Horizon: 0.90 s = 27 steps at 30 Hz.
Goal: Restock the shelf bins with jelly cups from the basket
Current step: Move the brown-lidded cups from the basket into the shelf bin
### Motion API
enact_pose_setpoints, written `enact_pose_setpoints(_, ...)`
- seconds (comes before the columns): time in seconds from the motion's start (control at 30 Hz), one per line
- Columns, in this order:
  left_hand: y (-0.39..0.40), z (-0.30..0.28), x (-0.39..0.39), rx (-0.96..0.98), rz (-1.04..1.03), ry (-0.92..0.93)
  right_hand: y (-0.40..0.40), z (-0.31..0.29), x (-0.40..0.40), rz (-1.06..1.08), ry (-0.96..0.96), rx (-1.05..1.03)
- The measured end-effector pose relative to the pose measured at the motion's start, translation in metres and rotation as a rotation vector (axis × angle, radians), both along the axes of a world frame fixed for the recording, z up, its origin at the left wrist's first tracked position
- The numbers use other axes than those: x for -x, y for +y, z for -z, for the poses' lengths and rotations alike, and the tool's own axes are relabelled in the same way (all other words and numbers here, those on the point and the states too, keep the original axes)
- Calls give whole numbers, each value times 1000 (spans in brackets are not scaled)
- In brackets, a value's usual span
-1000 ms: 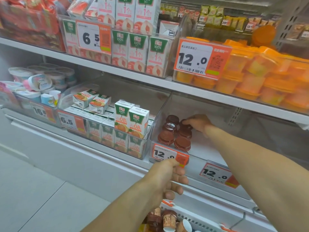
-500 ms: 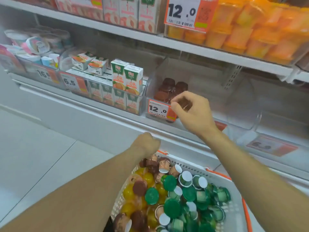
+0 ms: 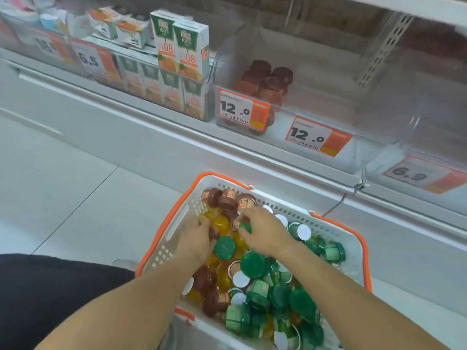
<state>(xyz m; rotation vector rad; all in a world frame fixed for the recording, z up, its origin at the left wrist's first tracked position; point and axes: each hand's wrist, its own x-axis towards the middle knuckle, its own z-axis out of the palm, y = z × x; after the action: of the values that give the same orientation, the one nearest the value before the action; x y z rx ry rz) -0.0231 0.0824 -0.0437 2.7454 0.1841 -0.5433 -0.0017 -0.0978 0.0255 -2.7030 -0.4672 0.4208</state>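
Note:
A white basket with an orange rim (image 3: 336, 224) sits low in front of me, full of brown, yellow and green jelly cups. Both my hands are inside it. My right hand (image 3: 265, 233) pinches a brown jelly cup (image 3: 236, 222) near the basket's far end. The fingers of my left hand (image 3: 195, 239) are curled down among yellow cups (image 3: 221, 223), beside a dark brown cup (image 3: 213, 233); what they hold is hidden. On the shelf above, a clear bin (image 3: 316, 79) holds several brown jelly cups (image 3: 267, 82) at its left front, behind a 12.0 price tag (image 3: 242, 109).
Juice cartons (image 3: 180, 46) fill the bin to the left of the jelly bin. A second 12.0 tag (image 3: 317, 136) and a 6.9 tag (image 3: 419, 174) mark clear bins to the right. White floor tiles lie to the left. My dark-clothed knee (image 3: 50, 286) is at lower left.
My right hand left the shelf bin and came down into the basket onto a brown cup. My left hand went deeper among the cups. The view tilted down.

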Motion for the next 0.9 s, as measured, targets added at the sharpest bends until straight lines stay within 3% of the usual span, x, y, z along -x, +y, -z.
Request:
enact_pose_setpoints(0.2,8,-21,-10,237,-158,-26,11,18,-35,148,-116,105)
enact_pose_setpoints(0.37,28,-69,-30,640,-455,374,17,35,-53,125,-131,290)
enact_pose_setpoints(0.53,34,-132,-44,802,-368,565,20,44,-53,149,-135,256)
enact_pose_setpoints(0.73,30,-195,-66,670,-261,457,7,6,-58,485,26,-298)
enact_pose_setpoints(0.83,27,-225,-73,669,-179,450,-4,-38,-62,684,387,-921)
enact_pose_setpoints(0.9,25,-235,-73,636,-98,425,-8,-68,-57,659,629,-1289)
